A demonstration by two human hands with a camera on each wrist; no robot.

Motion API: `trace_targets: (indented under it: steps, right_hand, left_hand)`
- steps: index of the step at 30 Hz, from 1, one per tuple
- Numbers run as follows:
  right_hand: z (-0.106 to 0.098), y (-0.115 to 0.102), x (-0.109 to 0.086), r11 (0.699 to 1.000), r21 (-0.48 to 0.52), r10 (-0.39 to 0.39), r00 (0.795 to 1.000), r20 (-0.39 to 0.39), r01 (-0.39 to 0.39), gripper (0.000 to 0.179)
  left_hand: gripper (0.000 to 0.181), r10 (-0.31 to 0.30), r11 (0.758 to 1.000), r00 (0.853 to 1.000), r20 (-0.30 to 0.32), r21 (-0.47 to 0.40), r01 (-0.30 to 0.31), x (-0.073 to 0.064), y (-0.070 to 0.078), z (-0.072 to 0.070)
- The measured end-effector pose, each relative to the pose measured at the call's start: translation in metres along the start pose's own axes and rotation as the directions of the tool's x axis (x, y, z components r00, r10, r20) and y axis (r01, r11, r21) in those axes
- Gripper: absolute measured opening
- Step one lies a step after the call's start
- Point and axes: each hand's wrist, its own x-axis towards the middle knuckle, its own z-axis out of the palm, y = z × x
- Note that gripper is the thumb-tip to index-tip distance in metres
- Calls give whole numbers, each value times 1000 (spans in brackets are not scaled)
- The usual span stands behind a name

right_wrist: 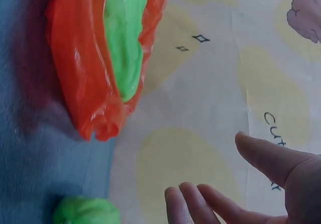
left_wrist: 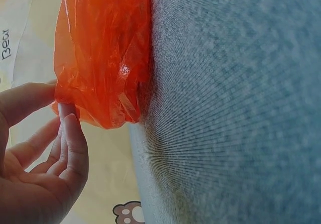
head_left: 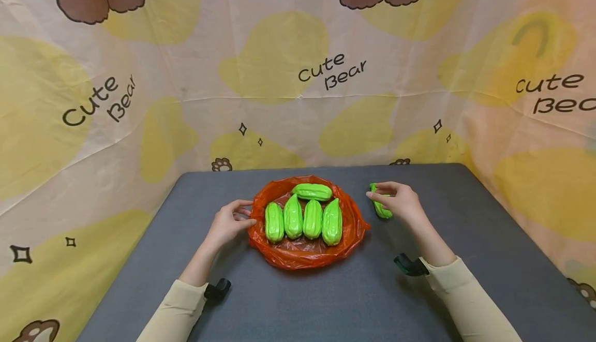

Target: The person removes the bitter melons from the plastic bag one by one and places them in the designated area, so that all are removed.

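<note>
I see my left hand (head_left: 228,223) pinching the left edge of the red bag (head_left: 307,262). Inside, four green vegetables (head_left: 312,219) lie side by side, with a fifth crosswise beyond, on the far side. My right hand (head_left: 401,201) hovers, thumb and fingers apart, above a loose vegetable (head_left: 383,210) on the table (head_left: 298,306), right of the bag.
</note>
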Motion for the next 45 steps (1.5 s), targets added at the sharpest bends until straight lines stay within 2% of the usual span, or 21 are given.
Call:
trace_targets:
  steps: [16,23,28,37,45]
  right_hand:
    - [28,-15,4,998,62,-11,997,74,6,55]
    - [44,-12,9,994,102,-38,994,105,27,52]
    - [55,-8,12,993,121,-21,993,115,7,51]
    - [63,-8,8,988,156,-32,989,142,10,53]
    - [72,0,11,986,160,20,991,135,-41,44]
  left_hand:
    - [49,6,1000,1000,1,0,-6,1,0,1]
    - [49,12,1000,1000,-2,7,-12,2,0,3]
    - [49,0,1000,1000,2,6,0,2,-2,4]
    - [48,11,1000,1000,-3,9,-11,0,-2,3]
    - [49,12,1000,1000,-1,13,-12,0,-2,3]
